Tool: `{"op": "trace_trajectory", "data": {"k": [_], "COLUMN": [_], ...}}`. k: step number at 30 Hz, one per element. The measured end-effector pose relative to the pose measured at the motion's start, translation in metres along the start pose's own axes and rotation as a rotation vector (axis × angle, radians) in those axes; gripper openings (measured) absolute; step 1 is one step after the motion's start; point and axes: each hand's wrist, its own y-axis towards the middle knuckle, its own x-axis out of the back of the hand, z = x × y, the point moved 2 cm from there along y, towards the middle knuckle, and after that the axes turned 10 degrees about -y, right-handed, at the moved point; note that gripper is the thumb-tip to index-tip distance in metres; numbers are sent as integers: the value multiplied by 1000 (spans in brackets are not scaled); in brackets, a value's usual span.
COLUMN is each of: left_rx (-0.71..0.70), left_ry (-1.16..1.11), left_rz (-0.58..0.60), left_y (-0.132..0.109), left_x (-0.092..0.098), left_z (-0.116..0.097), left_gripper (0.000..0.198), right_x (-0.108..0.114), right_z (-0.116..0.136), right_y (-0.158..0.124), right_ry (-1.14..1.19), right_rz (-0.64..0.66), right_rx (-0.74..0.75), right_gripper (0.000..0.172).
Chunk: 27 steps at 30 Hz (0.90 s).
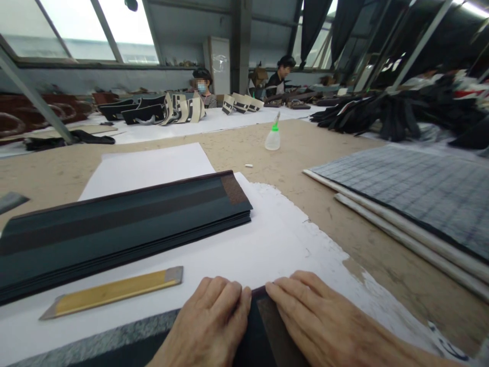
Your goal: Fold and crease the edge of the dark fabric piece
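Observation:
A dark panel (pixel 250 334) with a brown strip at its right end lies at the near edge, partly beneath my hands. My left hand (pixel 210 318) has its fingers bent and pressed together on the panel's far edge. My right hand (pixel 321 318) is just right of it, fingers together and curled down at the same edge, over the brown strip. Both thumbs are partly hidden. A grey mottled strip (pixel 126 331) runs left from under my left hand. Beyond it lies a yellow-bodied blade tool (pixel 112 291) with grey ends, untouched on the white sheet.
A stack of similar dark panels (pixel 126 219) lies ahead on white paper (pixel 275 239). Further off stands a glue bottle (pixel 272 138) with a green collar. Grey checked material (pixel 416 188) is stacked at right. Two people work at a far table among bag parts.

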Motion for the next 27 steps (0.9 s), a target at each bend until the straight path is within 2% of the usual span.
{"op": "trace_trajectory", "data": {"k": [5,11,16,23,27], "left_rx": [22,58,21,18,26], "left_ry": [-67,-109,-109,-54,-36], "left_rz": [15,58,36,141,123], "left_y": [-2,-24,-39,-35,-35], "left_x": [5,24,28,28,28], "left_z": [0,10,15,12,13], "left_gripper": [43,41,41,40,41], "right_x": [0,-12,-17,-20,-17], "right_z": [7,20,23,32,27], "right_y": [11,6,10,18,13], "right_ry": [0,-32,-78,-139,-97], "right_rz": [12,-11,29,105,80], "right_rx": [-61,-96,-55,-45,-38], "right_gripper": [36,45,43,39,39]}}
